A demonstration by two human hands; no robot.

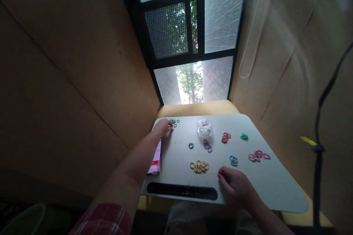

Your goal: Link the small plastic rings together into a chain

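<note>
Jar (204, 129), probably plastic, amid ring piles (225, 140).

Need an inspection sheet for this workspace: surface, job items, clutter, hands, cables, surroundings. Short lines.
Surface: white tabletop, black strip along near edge.
Job items: yellow rings, purple rings, blue rings, red rings, pink rings, green rings, in loose groups; clear jar toward far edge.
Clutter: phone at left edge.
Left hand: at far-left teal rings; grip unclear.
Right hand: curled, near yellow rings; contents hidden.
Cables: black cord at right; white cord hanging beside window.
Surroundings: window ahead, brown walls either side.
</note>
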